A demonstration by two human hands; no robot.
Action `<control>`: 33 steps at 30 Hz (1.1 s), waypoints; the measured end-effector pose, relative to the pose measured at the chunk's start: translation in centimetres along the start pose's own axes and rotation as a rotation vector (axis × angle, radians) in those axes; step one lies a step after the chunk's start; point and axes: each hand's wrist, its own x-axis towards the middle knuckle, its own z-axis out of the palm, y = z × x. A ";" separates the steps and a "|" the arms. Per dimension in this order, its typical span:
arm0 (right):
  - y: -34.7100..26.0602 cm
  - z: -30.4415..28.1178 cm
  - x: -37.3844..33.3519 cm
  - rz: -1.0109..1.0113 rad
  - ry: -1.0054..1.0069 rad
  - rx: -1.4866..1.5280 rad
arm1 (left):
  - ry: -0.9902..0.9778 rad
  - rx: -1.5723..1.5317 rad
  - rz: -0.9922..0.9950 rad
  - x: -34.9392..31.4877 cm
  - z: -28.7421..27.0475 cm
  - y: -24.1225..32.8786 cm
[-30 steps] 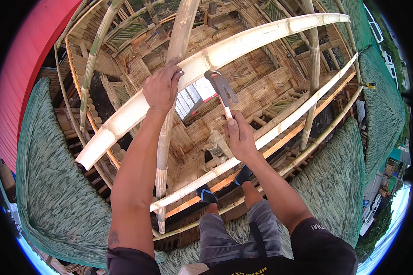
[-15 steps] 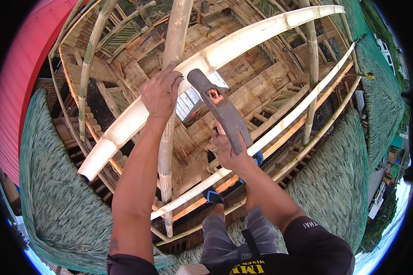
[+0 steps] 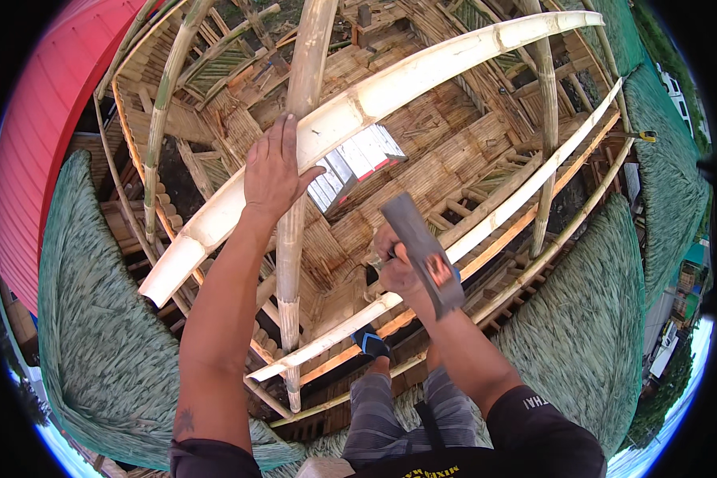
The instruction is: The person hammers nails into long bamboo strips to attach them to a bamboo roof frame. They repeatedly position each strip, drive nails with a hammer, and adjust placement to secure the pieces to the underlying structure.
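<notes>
A long split bamboo length [image 3: 422, 78], its pale hollow side up, lies slantwise across an upright bamboo post [image 3: 291, 239]. My left hand [image 3: 272, 169] rests on it beside the post, fingers stretched out and thumb apart. Just right of that hand, a small thin dark bit sticks to the pale surface, too small to name. My right hand [image 3: 398, 263] is closed around the handle of a hammer [image 3: 426, 255]. The hammer's dark claw head is below and right of the split bamboo, apart from it. Most of the handle is hidden by the head and hand.
A second split bamboo strip [image 3: 526, 191] runs nearer me, above my sandalled foot [image 3: 370, 341]. More bamboo posts [image 3: 547, 119] stand right and left. Green-netted thatch [image 3: 95, 319] flanks both sides. A bamboo-slat floor [image 3: 470, 159] lies far below, with pale metal sheeting [image 3: 362, 155] showing.
The hammer has swung down and right, away from the split bamboo. My left hand's fingers, bent near the hammer head before, now lie straighter along the bamboo.
</notes>
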 end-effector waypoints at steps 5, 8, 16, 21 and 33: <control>2.3 0.2 2.0 -0.025 -0.046 0.209 | -0.083 -0.047 -0.074 -0.4 0.7 -0.4; 1.8 -0.1 2.1 -0.409 -0.093 0.323 | -0.053 -0.024 -0.077 -0.3 0.7 -0.4; 0.4 1.6 2.9 -0.080 0.152 -0.034 | -0.044 -0.056 -0.084 -0.4 0.7 -0.2; 1.9 1.1 3.7 0.131 0.094 -0.154 | -0.046 -0.083 -0.105 -0.2 0.5 -0.1; 1.9 0.7 3.1 -0.002 0.064 -0.183 | -0.034 -0.054 -0.085 0.1 0.5 -0.5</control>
